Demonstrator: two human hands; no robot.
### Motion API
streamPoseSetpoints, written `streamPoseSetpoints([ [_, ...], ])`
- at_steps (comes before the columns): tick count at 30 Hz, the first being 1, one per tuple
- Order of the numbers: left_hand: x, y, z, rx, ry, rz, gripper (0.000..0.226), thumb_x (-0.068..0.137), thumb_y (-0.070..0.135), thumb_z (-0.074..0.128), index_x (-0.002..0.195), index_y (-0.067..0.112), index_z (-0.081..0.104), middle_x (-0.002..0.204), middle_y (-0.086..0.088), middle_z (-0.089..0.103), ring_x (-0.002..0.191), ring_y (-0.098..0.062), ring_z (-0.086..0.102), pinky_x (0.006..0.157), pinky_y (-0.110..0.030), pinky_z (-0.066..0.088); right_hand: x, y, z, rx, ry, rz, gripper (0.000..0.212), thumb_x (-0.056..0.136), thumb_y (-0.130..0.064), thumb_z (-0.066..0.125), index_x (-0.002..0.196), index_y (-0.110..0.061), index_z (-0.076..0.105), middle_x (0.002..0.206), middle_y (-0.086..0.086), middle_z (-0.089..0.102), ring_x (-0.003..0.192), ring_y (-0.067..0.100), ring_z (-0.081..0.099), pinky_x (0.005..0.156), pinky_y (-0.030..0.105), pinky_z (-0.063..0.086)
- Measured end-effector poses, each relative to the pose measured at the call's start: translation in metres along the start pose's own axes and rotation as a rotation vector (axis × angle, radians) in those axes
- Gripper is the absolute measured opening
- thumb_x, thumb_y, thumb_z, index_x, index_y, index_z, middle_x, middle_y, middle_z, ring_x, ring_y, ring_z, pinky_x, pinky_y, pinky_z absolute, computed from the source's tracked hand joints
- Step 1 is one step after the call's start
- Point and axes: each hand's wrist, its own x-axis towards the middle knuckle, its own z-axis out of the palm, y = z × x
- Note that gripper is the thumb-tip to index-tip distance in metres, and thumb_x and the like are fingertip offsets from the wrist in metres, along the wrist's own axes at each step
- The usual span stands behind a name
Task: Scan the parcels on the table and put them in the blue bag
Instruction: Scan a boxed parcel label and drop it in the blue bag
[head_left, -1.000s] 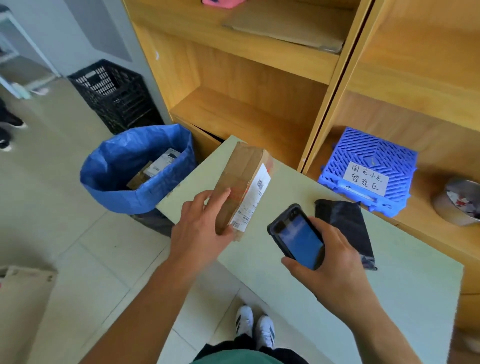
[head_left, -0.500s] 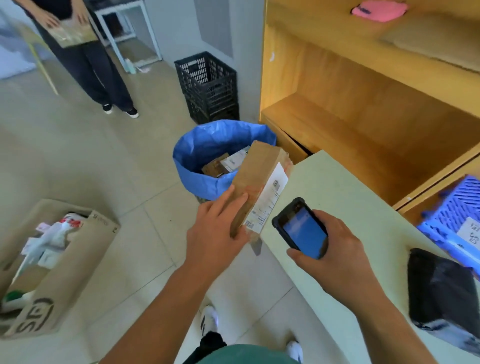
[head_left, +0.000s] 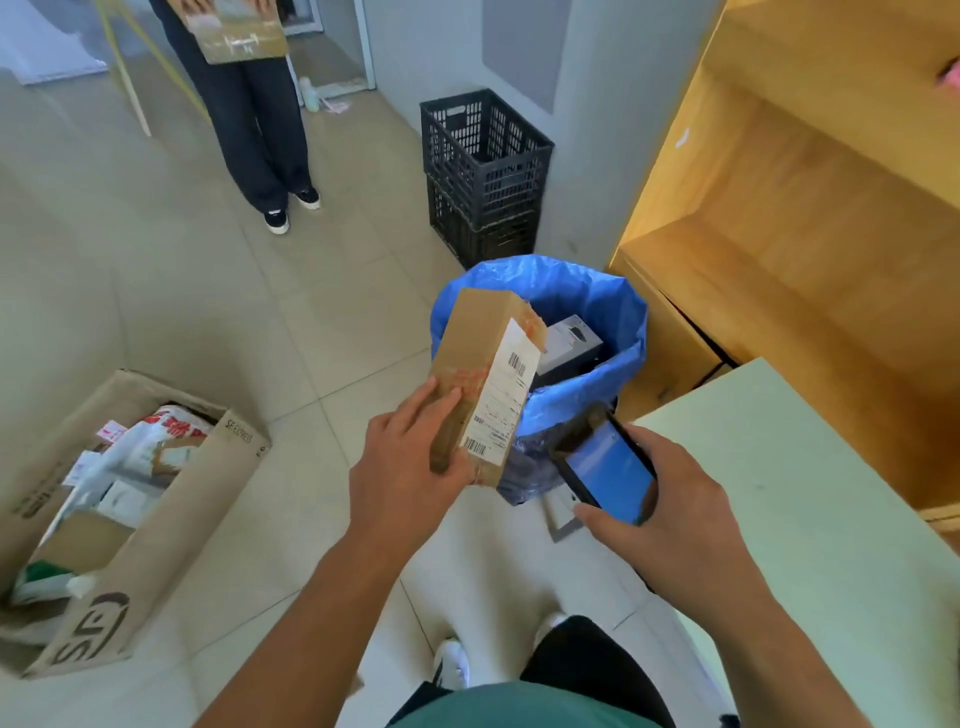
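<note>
A: Status?
B: Left hand (head_left: 410, 467) grips the cardboard parcel (head_left: 478, 374), which is tilted at the blue bag's (head_left: 628, 322) near rim. Right hand (head_left: 685, 519) holds the handheld scanner (head_left: 608, 467).
A: Recommend centring the parcel over the opening and releasing it low.

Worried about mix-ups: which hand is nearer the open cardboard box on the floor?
Left. The left hand, gripping the parcel, is right of the box; the right hand, holding the scanner, is farther right, at the table edge.
</note>
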Motion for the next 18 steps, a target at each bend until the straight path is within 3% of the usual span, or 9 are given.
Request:
streamPoseSetpoints([
  [4,0.047,-0.007,0.019,-0.028,-0.027,0.002,0.070,0.085,0.045,0.073,0.146,0.052,0.041,0.156,0.034,0.028,0.124,-0.011,0.042,0.074,-0.031,0.046,0.045,0.003,0.001,-0.001,0.005,0.031,0.063,0.073,-0.041,0.087,0.114,-0.052,0.039,0.103,-0.029,0.050,0.101,-0.018,0.047,0.067,0.011,0.040],
  [7,0.087,-0.006,0.033,-0.018,-0.034,0.012,0.067,0.086,0.043,0.071,0.145,0.052,0.042,0.156,0.034,0.027,0.125,-0.010,0.042,0.075,-0.031,0.045,0.089,0.014,0.003,-0.005,0.010,0.056,0.064,0.072,-0.046,0.085,0.122,-0.046,0.044,0.106,-0.025,0.053,0.100,-0.009,0.052,0.070,0.013,0.041],
  [12,0.162,-0.011,0.040,0.049,-0.053,-0.017,0.068,0.086,0.042,0.072,0.146,0.051,0.042,0.157,0.031,0.029,0.126,-0.013,0.042,0.079,-0.039,0.052,0.172,0.023,0.003,-0.063,-0.003,0.080,0.082,0.070,-0.063,0.079,0.139,-0.037,0.043,0.120,-0.011,0.055,0.100,0.012,0.056,0.079,0.034,0.055],
  [14,0.195,-0.016,0.045,0.065,-0.056,-0.041,0.069,0.086,0.041,0.073,0.147,0.049,0.041,0.157,0.030,0.031,0.126,-0.015,0.043,0.083,-0.045,0.055,0.203,0.026,-0.002,-0.040,0.004,0.085,0.082,0.070,-0.062,0.080,0.139,-0.037,0.044,0.121,-0.010,0.055,0.102,0.013,0.055,0.081,0.039,0.055],
  [18,0.247,-0.017,0.062,0.061,-0.079,-0.054,0.068,0.086,0.040,0.074,0.146,0.048,0.043,0.156,0.029,0.032,0.126,-0.014,0.043,0.085,-0.044,0.052,0.254,0.033,-0.009,-0.017,0.008,0.137,0.086,0.071,-0.062,0.079,0.144,-0.036,0.040,0.132,-0.011,0.052,0.114,0.013,0.053,0.091,0.043,0.053],
])
